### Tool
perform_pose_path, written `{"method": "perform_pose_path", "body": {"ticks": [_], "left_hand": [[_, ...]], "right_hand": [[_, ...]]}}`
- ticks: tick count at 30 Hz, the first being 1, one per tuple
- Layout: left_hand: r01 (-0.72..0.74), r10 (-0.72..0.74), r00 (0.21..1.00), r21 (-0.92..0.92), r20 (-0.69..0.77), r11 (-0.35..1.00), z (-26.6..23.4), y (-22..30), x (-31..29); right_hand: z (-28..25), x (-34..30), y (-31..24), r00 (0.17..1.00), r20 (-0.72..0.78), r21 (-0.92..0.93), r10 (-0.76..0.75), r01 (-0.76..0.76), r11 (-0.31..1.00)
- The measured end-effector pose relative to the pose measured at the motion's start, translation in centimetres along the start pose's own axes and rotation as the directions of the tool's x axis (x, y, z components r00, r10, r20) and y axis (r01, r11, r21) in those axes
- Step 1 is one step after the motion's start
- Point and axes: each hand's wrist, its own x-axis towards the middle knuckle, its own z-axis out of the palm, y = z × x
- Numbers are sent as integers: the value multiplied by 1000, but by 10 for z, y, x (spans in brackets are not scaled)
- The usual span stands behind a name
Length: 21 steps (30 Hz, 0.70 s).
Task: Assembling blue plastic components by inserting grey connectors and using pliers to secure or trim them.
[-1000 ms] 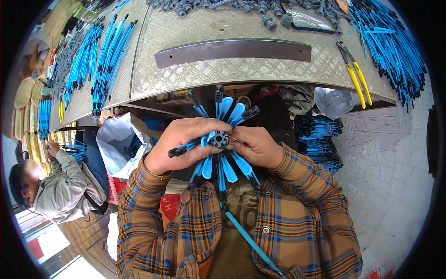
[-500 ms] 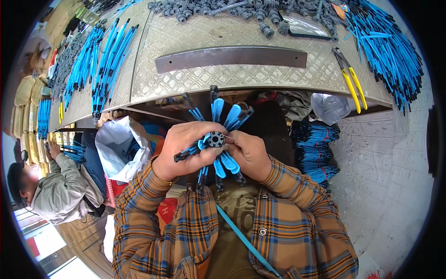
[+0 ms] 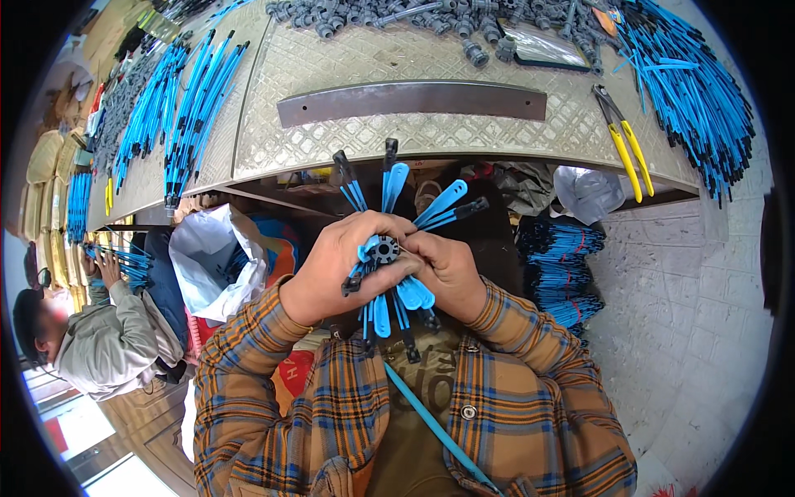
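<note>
A dark round slotted hub faces up between my hands, with blue strips and thinner black-tipped blue rods spreading out around it. My left hand is closed around this hub assembly, thumb and forefinger curled about the ring. Against its right side my right hand is closed in a pinch, its fingertips touching the left fingers. What lies between the right fingertips is hidden. Some strips pass behind both hands and come out below them.
The bench ahead bears a dark metal bar, yellow-handled cutters, grey fittings and blue rod piles. Bundled rods stand at lower right. A white sack and another person are at left.
The hub assembly has turned in my hands, so its strips and rods point differently. My right fingertips have come closer against my left hand. The other person's hand has shifted slightly.
</note>
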Motion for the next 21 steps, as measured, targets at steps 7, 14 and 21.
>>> {"method": "perform_pose_path", "body": {"ticks": [7, 14, 21], "left_hand": [[8, -11, 994, -23, -106, 1000, 7, 0, 1], [50, -50, 999, 33, -19, 998, 2, 7, 1], [93, -91, 994, 35, -64, 995, 4, 9, 3]], "right_hand": [[-23, 3, -13, 961, 57, -177, -271, 277, 944], [-51, 19, -40, 855, 450, -504, -259, 482, 717], [-52, 26, -38, 829, 404, -484, -387, 552, 679]]}}
